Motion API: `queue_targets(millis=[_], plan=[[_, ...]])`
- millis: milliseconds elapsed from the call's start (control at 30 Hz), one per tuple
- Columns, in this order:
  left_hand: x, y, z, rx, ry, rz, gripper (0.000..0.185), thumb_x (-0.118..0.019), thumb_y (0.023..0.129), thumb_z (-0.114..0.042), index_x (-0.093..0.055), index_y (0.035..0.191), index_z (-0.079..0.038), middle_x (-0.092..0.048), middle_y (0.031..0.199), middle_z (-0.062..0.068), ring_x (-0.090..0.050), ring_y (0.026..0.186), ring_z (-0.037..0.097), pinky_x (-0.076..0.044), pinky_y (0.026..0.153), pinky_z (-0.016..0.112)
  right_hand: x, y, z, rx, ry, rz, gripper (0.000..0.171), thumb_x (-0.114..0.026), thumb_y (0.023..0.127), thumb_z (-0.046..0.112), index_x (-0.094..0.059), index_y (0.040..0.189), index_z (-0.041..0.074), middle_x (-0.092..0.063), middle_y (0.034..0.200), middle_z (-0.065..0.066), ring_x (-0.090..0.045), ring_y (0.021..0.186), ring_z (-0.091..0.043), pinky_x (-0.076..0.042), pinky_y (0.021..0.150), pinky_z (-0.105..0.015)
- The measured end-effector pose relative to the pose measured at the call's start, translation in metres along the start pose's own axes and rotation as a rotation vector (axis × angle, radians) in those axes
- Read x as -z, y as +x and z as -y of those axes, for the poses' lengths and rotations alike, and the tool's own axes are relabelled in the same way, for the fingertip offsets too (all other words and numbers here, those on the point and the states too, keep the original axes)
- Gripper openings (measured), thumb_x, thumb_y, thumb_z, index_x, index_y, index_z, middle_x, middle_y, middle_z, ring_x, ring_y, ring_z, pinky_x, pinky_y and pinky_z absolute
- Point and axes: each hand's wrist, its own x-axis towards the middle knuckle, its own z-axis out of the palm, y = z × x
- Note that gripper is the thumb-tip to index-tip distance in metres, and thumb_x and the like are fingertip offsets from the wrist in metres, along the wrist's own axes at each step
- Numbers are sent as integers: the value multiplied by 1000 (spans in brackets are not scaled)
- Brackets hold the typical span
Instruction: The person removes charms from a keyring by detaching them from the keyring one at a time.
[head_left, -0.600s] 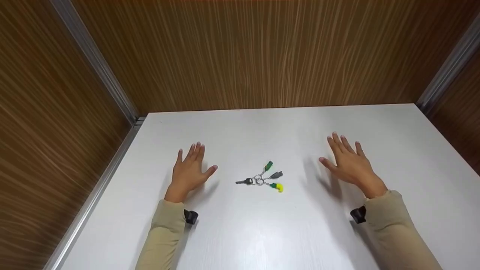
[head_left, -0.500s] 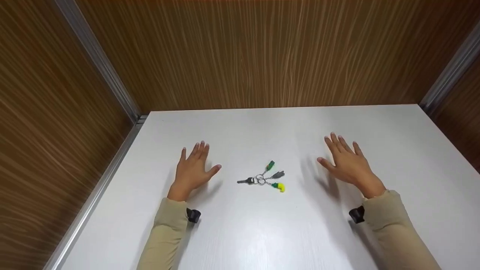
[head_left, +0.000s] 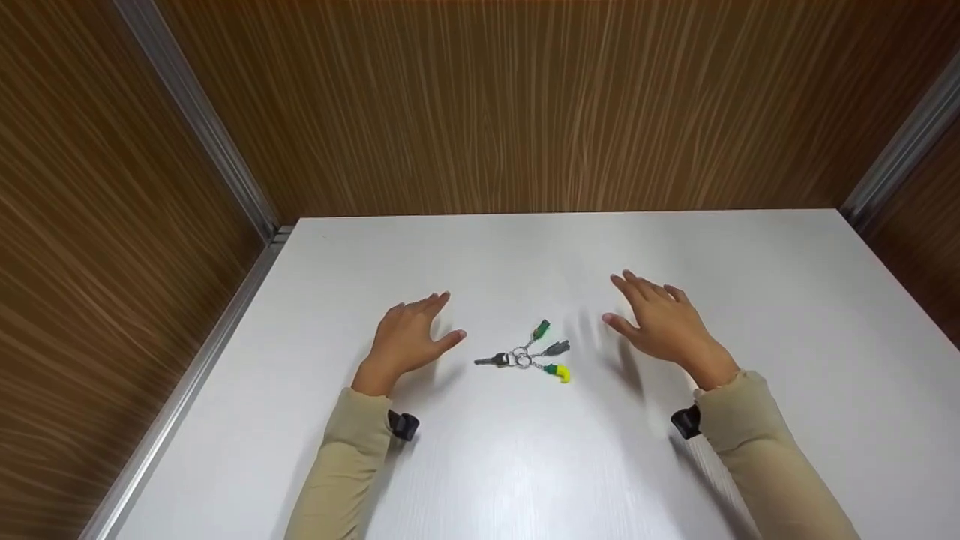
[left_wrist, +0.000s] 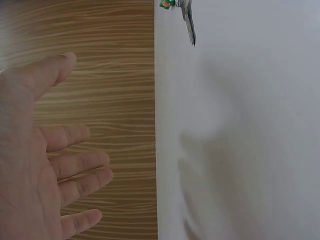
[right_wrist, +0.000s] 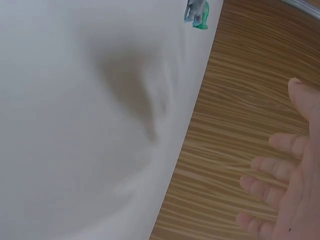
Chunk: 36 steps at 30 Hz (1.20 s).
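Observation:
On the white table lies a key point(head_left: 491, 361) joined by metal rings point(head_left: 521, 358) to three small charms: a green one point(head_left: 541, 329), a grey one point(head_left: 557, 348) and a yellow-and-green one point(head_left: 559, 373). My left hand point(head_left: 407, 337) hovers to the left of the key, fingers loosely bent, holding nothing. To the right of the charms is my right hand point(head_left: 661, 322), raised over the table with its fingers spread and nothing in it. The key's tip point(left_wrist: 191, 30) shows at the top of the left wrist view. Part of the charms point(right_wrist: 196, 12) appears in the right wrist view.
The white table point(head_left: 480, 480) runs back to a wood-grain panel point(head_left: 487, 112). Another wood-grain panel point(head_left: 112, 262) and a metal rail point(head_left: 187, 382) border the left side. Small black devices point(head_left: 405, 426) sit on both wrists.
Both hands have moved inward toward the key and charms, and the left fingers have bent more. The key and charms lie where they were.

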Motion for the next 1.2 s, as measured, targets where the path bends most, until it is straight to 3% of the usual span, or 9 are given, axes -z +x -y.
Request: queue_targets(millis=[133, 467, 733, 967, 1200], plan=[[-4, 2, -6, -11, -40, 3, 69, -57, 89, -58, -49, 142, -15, -55, 141, 9, -53, 128, 30, -38, 106, 49, -3, 4, 8, 20, 4, 0, 65, -51, 98, 41, -31, 150, 7, -34, 153, -21, -36, 139, -39, -26, 109, -63], [-12, 3, -20, -19, -219, 93, 65, -60, 89, -55, -49, 142, -19, -53, 142, 7, -49, 132, 30, -36, 107, 51, -22, 12, 17, 76, 45, 40, 64, -51, 98, 44, -35, 148, 8, -37, 153, -16, -37, 139, -36, -26, 109, -62], [-17, 12, -26, -3, -369, 216, 65, -62, 87, -56, -50, 141, -21, -52, 144, 4, -50, 131, 26, -38, 108, 47, -27, 16, 23, 149, 167, 105, 62, -53, 98, 41, -38, 146, 6, -41, 149, -19, -41, 136, -39, -32, 106, -62], [-23, 18, -29, -10, -487, 325, 64, -62, 87, -56, -52, 139, -20, -56, 139, 6, -50, 130, 26, -40, 105, 50, -30, 20, 33, 167, 210, 175, 58, -52, 98, 41, -43, 143, 6, -47, 144, -19, -47, 131, -39, -35, 104, -61], [-28, 21, -35, -22, -489, 304, 57, -70, 85, -46, -59, 132, -16, -58, 136, 7, -51, 128, 28, -40, 105, 47, -35, 24, 44, 156, 234, 220, 54, -53, 98, 40, -46, 140, 6, -49, 142, -17, -46, 132, -38, -35, 106, -59]])
